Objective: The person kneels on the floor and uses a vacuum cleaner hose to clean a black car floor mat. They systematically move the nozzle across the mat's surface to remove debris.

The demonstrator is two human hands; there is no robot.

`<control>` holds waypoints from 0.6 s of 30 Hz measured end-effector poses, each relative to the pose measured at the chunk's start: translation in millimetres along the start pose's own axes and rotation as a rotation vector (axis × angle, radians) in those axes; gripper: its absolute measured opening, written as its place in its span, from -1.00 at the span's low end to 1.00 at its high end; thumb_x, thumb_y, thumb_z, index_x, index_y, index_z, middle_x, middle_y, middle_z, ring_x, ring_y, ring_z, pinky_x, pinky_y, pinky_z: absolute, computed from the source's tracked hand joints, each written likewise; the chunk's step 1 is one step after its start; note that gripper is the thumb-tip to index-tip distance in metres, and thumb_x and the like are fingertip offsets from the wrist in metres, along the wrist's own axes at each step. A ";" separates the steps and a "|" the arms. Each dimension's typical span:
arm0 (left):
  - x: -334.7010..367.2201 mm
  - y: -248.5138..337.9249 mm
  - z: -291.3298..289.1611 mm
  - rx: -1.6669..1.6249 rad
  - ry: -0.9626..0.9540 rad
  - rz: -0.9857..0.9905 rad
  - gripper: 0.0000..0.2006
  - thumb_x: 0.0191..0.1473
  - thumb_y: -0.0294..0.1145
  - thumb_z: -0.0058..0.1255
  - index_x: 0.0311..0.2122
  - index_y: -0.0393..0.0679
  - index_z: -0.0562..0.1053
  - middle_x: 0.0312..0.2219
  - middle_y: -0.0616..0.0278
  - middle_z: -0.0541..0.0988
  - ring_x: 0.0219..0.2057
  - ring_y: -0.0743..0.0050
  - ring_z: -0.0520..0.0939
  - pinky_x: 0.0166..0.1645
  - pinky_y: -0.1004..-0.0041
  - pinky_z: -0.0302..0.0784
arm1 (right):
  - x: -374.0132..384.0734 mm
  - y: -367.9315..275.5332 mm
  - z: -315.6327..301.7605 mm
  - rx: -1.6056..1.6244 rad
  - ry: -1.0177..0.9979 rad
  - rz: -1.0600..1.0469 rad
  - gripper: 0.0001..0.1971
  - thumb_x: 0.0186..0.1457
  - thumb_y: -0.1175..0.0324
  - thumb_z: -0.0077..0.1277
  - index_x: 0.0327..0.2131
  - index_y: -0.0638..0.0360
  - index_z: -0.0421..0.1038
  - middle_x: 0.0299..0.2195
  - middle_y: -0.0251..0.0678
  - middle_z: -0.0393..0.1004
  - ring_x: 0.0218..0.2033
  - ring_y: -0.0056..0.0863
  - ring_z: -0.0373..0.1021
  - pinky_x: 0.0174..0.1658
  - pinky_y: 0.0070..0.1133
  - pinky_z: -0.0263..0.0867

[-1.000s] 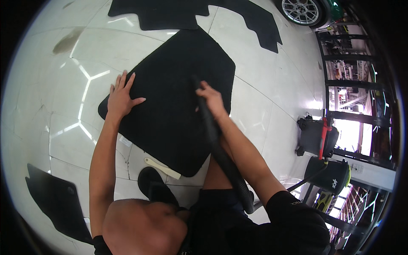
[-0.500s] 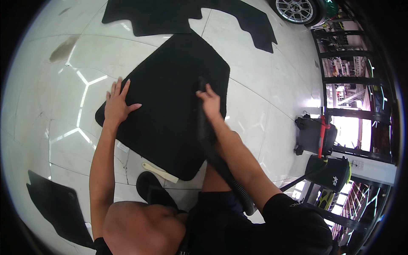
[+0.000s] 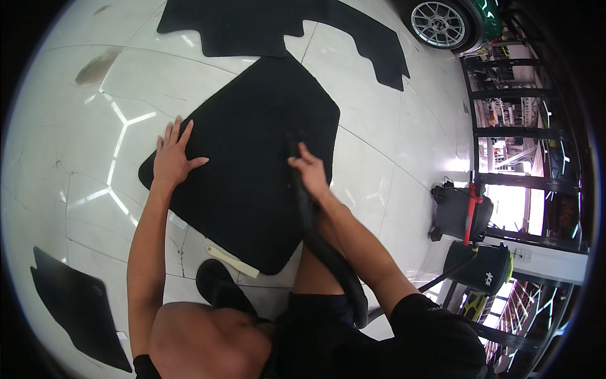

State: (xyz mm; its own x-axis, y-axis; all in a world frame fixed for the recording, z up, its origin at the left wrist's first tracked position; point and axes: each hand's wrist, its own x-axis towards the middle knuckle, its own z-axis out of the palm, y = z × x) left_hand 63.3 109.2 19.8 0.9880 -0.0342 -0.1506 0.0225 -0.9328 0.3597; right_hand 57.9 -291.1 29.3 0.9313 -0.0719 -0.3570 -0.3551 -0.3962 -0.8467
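Black floor mat (image 3: 252,158) flat on white tiled floor (image 3: 391,170), at centre. Left hand (image 3: 170,158) at 9 o'clock of mat, fingers spread wide, palm pressed on its edge. Right hand (image 3: 310,174) at 3 o'clock, closed around black vacuum hose (image 3: 322,246), nozzle down on mat.

Person in dark clothing, arms bare

The person wore a black short-sleeved shirt (image 3: 435,335), its sleeve ending above the elbow, and a black shoe (image 3: 218,287). Both forearms were uncovered; the left hand (image 3: 170,158) and right hand (image 3: 312,174) were without gloves, rings or a watch.
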 end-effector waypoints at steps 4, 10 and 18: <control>-7.2 -18.6 -4.9 0.028 0.000 0.000 0.13 -0.02 0.26 0.40 0.59 0.20 0.10 0.60 0.17 0.01 0.59 0.00 0.03 0.58 -0.19 0.04 | 4.0 -21.3 -2.8 0.145 -0.198 0.108 -0.25 0.18 0.25 0.28 0.38 0.40 0.34 0.38 -0.01 0.38 0.29 -0.27 0.42 0.21 -0.41 0.46; 6.6 7.5 0.9 -0.024 0.003 0.020 0.13 -0.02 0.29 0.38 0.59 0.21 0.10 0.60 0.17 0.00 0.59 -0.01 0.03 0.59 -0.17 0.02 | 47.6 29.1 -185.4 0.442 0.361 0.151 -0.68 0.31 0.08 0.08 0.00 0.03 0.42 -0.43 -0.24 0.45 -0.66 -0.33 0.46 -0.61 -0.41 0.48; -3.9 -7.0 -7.3 0.041 -0.037 -0.028 0.12 0.01 0.27 0.38 0.60 0.21 0.07 0.60 0.15 -0.03 0.60 -0.04 0.01 0.59 -0.18 0.02 | 30.4 -57.9 -25.8 0.232 -0.041 0.121 -0.19 0.23 0.25 0.20 0.50 0.23 0.18 -0.28 -0.15 0.57 -0.58 -0.35 0.54 -0.46 -0.47 0.53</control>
State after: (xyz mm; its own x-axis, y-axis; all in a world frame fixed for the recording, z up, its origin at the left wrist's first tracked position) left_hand 60.4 118.5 24.5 0.9807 -0.0202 -0.1943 0.0432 -0.9476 0.3166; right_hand 108.8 -294.0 77.6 0.8784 -0.0666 -0.4732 -0.4774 -0.1657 -0.8629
